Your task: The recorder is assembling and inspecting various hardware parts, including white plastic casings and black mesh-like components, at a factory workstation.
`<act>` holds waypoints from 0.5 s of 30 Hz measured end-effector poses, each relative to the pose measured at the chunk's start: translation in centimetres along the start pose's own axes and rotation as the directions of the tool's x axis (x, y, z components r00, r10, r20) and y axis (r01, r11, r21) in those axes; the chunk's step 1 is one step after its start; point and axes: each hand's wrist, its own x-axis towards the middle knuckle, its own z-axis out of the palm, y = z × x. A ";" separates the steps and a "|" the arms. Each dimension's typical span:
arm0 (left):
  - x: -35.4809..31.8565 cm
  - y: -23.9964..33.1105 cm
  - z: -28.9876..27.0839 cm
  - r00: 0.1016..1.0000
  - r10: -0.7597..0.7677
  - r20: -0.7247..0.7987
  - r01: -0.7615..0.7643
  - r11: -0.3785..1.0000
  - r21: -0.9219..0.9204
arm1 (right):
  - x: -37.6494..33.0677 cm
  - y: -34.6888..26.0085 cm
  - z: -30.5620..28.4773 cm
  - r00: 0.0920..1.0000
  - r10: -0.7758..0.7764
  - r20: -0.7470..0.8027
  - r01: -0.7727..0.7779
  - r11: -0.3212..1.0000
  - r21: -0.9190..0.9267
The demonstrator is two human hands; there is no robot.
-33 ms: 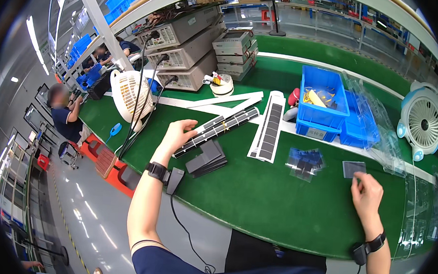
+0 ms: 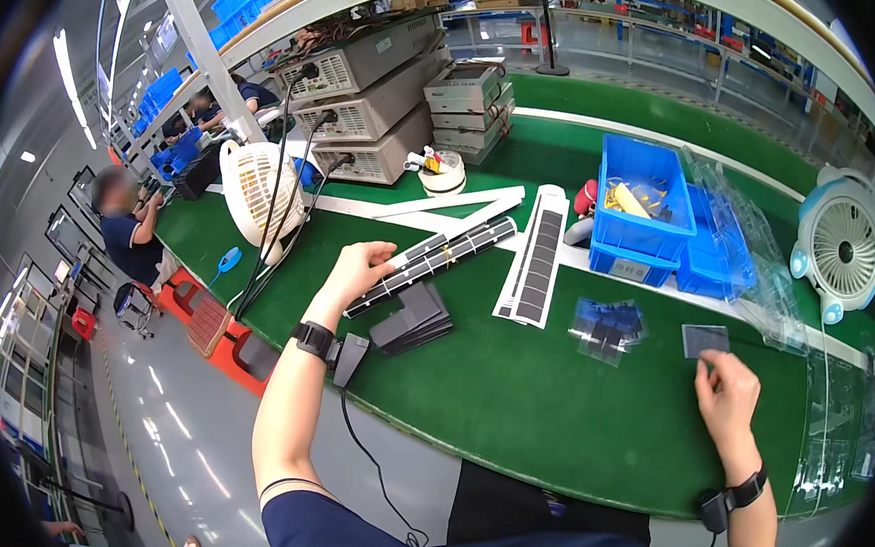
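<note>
My left hand (image 2: 359,274) hovers at the near end of a long black strip with white cross lines (image 2: 433,261). Its fingers point right, apart from the thumb, holding nothing visible. Just below lies a fanned stack of dark grey rectangular sheets (image 2: 413,320). On the right, my right hand (image 2: 729,394) has its thumb and fingers drawn together by the lower edge of a dark square film (image 2: 705,340). Whether anything is between those fingertips cannot be made out. A loose pile of glossy, see-through films (image 2: 607,329) sits left of that square. Between both hands stands out a white sheet with dark rectangles (image 2: 538,265).
Blue bins (image 2: 644,201) stand at the back, the upper one holding small yellow parts. Clear plastic trays (image 2: 834,428) lie on the right below a fan (image 2: 844,243). White strips (image 2: 462,205), a cream fan (image 2: 259,192) and stacked grey instruments (image 2: 377,114) occupy the back left.
My right hand has shifted slightly left and down toward me, beside the square film. My left hand stays nearly in place.
</note>
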 end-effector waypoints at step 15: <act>-3.1 -0.8 -1.7 0.984 -0.174 0.043 0.169 0.980 0.101 | 1.6 -7.1 0.8 0.946 -0.235 0.224 0.154 0.933 0.325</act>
